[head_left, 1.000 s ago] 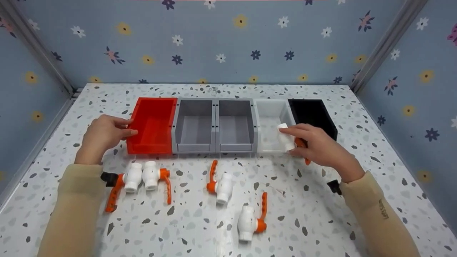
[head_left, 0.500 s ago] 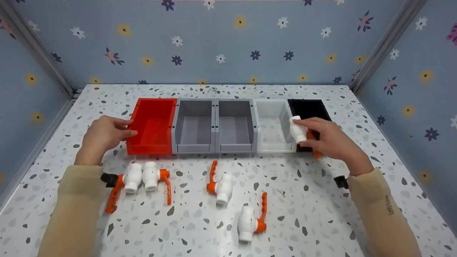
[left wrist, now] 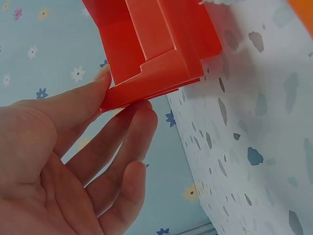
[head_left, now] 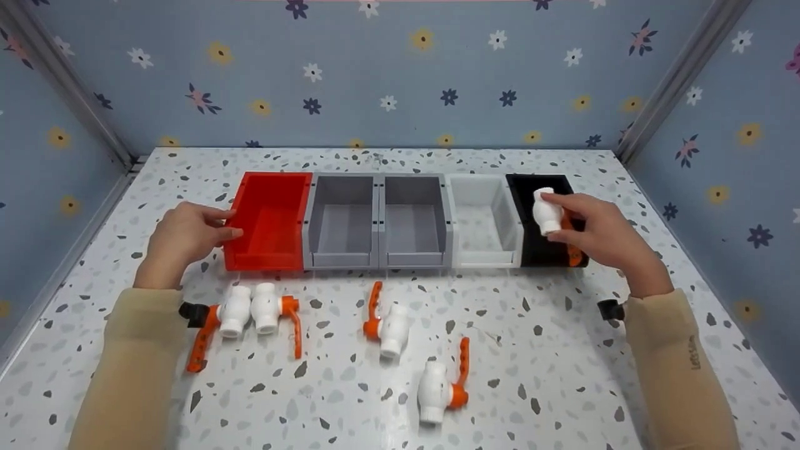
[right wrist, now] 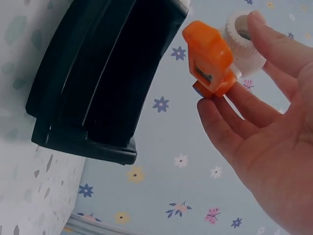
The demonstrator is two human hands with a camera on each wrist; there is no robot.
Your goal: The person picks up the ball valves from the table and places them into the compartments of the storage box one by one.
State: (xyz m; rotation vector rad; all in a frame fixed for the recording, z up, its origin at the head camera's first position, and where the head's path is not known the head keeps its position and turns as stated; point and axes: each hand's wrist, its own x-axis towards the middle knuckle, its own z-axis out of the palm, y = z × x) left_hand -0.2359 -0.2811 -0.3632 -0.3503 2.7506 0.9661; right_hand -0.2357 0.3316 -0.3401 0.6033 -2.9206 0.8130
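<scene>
My right hand (head_left: 592, 230) holds a white plastic ball valve (head_left: 547, 212) with an orange lever handle over the black bin (head_left: 553, 256). In the right wrist view the valve's orange handle (right wrist: 209, 51) faces the camera, above the bin's opening, with the thumb and fingers around the white body. At the other end of the row, my left hand (head_left: 187, 234) pinches the side wall of the red bin (head_left: 269, 261). The left wrist view shows its thumb (left wrist: 83, 100) at the inner side of the red wall and the fingers against the outside.
Between the red and black bins stand two grey bins (head_left: 340, 259) (head_left: 414, 259) and a white bin (head_left: 484, 259), side by side. Several more ball valves lie in front: a touching pair (head_left: 235, 312) at left, one mid-table (head_left: 394, 331), one nearer (head_left: 432, 394). Flowered panels (head_left: 400, 75) enclose the table.
My right hand has carried the ball valve rightward and slightly back, from over the white bin to over the black bin. My left hand has stayed on the red bin.
</scene>
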